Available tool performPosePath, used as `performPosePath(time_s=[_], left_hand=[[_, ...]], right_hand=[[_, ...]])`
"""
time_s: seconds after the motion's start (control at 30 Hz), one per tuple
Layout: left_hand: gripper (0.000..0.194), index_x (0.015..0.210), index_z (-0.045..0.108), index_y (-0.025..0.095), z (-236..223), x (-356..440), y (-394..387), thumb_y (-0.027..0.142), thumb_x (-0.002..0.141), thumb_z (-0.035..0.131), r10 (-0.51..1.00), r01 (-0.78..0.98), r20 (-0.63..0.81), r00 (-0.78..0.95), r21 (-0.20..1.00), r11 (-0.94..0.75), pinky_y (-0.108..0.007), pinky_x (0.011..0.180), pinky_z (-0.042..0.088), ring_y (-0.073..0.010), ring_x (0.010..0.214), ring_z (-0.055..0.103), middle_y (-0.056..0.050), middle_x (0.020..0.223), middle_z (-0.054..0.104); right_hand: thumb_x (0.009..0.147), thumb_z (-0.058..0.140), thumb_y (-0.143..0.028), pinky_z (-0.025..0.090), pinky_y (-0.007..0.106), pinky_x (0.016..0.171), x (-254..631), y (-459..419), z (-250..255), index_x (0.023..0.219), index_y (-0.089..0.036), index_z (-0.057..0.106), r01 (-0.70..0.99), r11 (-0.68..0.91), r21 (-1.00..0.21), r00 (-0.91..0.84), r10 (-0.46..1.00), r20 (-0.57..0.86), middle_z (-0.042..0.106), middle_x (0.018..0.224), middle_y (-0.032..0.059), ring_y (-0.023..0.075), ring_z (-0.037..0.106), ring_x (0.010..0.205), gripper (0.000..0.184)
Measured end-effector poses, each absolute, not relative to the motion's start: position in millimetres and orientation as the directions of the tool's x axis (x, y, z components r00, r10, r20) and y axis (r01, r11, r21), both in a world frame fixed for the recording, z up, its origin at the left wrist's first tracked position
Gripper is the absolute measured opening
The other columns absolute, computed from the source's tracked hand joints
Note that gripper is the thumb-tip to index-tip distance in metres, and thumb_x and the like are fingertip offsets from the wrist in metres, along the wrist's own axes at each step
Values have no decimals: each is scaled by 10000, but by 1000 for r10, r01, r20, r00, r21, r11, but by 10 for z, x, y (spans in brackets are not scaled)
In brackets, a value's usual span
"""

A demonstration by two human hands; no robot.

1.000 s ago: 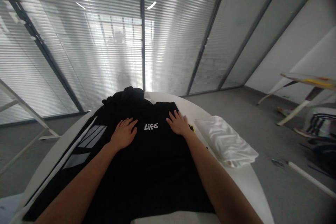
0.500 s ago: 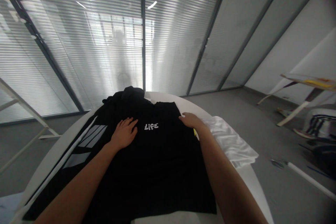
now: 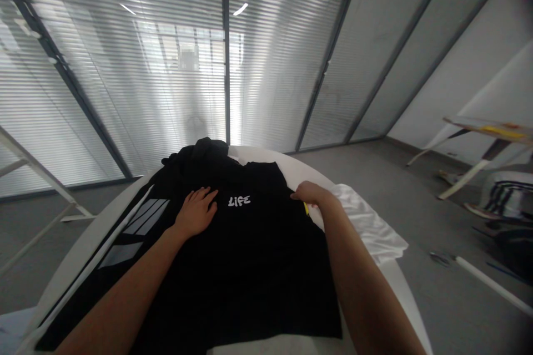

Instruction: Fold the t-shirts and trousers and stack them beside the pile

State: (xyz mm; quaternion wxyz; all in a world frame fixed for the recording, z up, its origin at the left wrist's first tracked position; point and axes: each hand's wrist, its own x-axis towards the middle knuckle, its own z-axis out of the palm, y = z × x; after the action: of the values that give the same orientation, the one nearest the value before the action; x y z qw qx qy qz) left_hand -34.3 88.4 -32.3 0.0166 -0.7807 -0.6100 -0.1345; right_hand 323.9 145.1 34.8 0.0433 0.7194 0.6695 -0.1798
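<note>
Change was all on the right: right hand [image 3: 312, 193] had come off its flat, spread position on the black garment [image 3: 258, 266] and now had its fingers curled at the side edge, below the shoulder. Couldn't tell if it was pinching fabric; fingertips too small and dark. For the work in hand, I read that as handling the edge instead of smoothing the front. Left hand [image 3: 196, 213] lay spread, palm down, beside the white lettering [image 3: 239, 201], probably steadying the cloth. Garment sat on the white table [image 3: 297, 169], lettering upside down to the wearer. Versus a second earlier: left hand same spot, right hand further out, lower right hem corner uncovered, right forearm [image 3: 353, 260] across part of the white cloth [image 3: 370, 227]. Half a second back the right hand was slightly higher along that edge. Yellow item [image 3: 307, 209] showed just beside it; couldn't identify.
</note>
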Motion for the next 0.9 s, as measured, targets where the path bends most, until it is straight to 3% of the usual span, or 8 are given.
performPosePath(time_s=[0.1, 0.23, 0.33, 0.57, 0.73, 0.9], left_hand=[[492, 1393, 520, 219, -314, -338, 881, 374, 954, 363, 948, 957, 230, 219, 137, -255, -478, 1146, 272, -272, 1372, 402, -105, 1453, 492], [497, 1396, 518, 215, -312, -339, 878, 376, 953, 357, 949, 958, 225, 220, 136, -254, -477, 1145, 273, -276, 1373, 399, -106, 1453, 490], [496, 1395, 517, 221, -324, -350, 881, 383, 955, 355, 949, 957, 228, 219, 142, -255, -482, 1145, 271, -274, 1373, 399, -102, 1454, 491], [502, 1401, 509, 224, -355, -367, 901, 388, 956, 343, 948, 957, 225, 224, 133, -258, -481, 1145, 267, -275, 1376, 396, -105, 1457, 486], [498, 1399, 511, 227, -356, -358, 907, 382, 954, 353, 951, 959, 221, 219, 130, -251, -476, 1144, 270, -273, 1376, 395, -99, 1458, 485], [499, 1400, 511, 227, -343, -351, 899, 387, 956, 346, 949, 958, 223, 223, 128, -256, -474, 1145, 269, -272, 1375, 396, -97, 1455, 488]], right_hand=[[871, 616, -312, 523, 283, 565, 3254, 1425, 396, 834, -87, 682, 956, -98, -277, -27, 909, -416, 673, 799, 114, 178, 644, 608, 237], [840, 642, -263, 550, 287, 576, 3351, 1417, 405, 844, -119, 678, 868, -114, -483, -100, 913, -395, 664, 846, 92, 181, 638, 679, 148], [829, 631, -234, 564, 303, 603, 3430, 1433, 383, 933, -139, 683, 811, -146, -566, -104, 917, -385, 675, 927, 99, 202, 654, 748, 149], [846, 599, -282, 557, 289, 592, 3428, 1459, 311, 897, -145, 673, 774, -214, -596, -90, 894, -439, 683, 876, 90, 186, 653, 717, 164], [926, 476, -499, 532, 282, 551, 3320, 1469, 256, 815, -120, 658, 784, -226, -579, -76, 890, -450, 661, 747, 95, 177, 629, 627, 435], [897, 562, -446, 518, 265, 558, 3341, 1502, 202, 763, -142, 633, 824, -160, -543, -87, 912, -402, 630, 693, 60, 171, 613, 627, 340]])
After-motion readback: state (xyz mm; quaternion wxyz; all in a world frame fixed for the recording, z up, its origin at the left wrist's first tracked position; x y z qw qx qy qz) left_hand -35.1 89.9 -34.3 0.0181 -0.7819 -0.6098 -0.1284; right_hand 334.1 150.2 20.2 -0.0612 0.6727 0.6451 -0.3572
